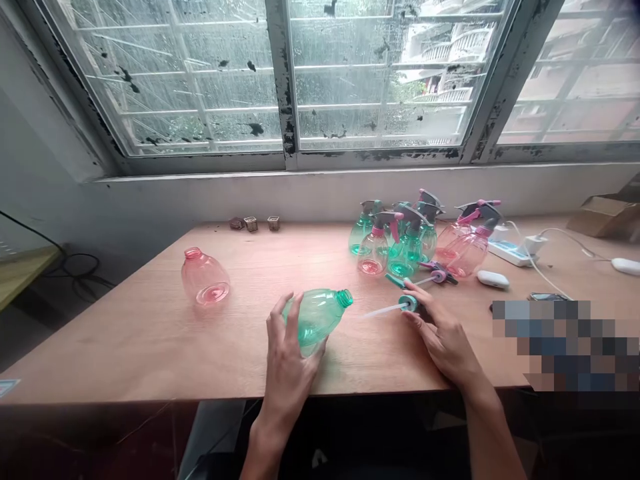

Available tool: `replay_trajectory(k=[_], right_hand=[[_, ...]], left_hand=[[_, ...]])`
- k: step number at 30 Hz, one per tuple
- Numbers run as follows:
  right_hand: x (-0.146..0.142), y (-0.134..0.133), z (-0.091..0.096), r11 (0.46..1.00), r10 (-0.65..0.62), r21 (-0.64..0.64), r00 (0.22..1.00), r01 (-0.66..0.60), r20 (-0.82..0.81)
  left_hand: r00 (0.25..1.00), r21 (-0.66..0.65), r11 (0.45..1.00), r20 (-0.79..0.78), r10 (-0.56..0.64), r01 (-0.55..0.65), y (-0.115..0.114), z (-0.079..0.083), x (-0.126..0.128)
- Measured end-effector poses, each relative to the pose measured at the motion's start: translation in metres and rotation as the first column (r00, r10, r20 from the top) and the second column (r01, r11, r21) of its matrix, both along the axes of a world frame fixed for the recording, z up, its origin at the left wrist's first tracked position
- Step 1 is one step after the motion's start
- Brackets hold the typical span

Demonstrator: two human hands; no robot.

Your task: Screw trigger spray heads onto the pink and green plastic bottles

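A clear green bottle point(320, 319) lies tilted in my left hand point(293, 340), whose fingers wrap round its body. Its open neck points right, toward my right hand point(440, 337). That hand is closed on a spray head with a green collar point(407, 303); part of the head is hidden by the fingers. A thin pale tube point(383, 311) sticks out of the collar to the left, its tip apart from the bottle's neck. Just beyond my right fingers, a pink-collared spray head point(439, 275) lies on the table.
A pink bottle without a top point(205, 277) stands at left. Several green and pink spray bottles point(410, 240) cluster at the back right, near a white power strip point(513, 252). Small blocks point(251, 224) sit along the wooden table's point(150, 347) back edge, and a cardboard box point(607, 213) is far right.
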State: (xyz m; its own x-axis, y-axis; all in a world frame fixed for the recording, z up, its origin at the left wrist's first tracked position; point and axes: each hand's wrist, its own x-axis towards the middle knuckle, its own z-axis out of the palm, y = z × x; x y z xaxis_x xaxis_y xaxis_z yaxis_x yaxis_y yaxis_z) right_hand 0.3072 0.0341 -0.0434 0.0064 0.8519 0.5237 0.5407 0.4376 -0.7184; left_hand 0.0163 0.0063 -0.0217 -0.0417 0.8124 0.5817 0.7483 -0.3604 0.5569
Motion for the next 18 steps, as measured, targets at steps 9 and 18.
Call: replay_trajectory(k=[9,18], right_hand=[[-0.001,0.001,0.003,0.851,-0.338,0.412,0.940,0.325,-0.042],[-0.007,-0.010,0.011,0.866,-0.319,0.371,0.941,0.337,-0.110]], left_hand=[[0.973,0.052,0.998,-0.231,-0.004,0.016,0.001,-0.001,0.012],[0.981,0.053,0.999,-0.196,0.005,0.005,0.002,-0.003,0.011]])
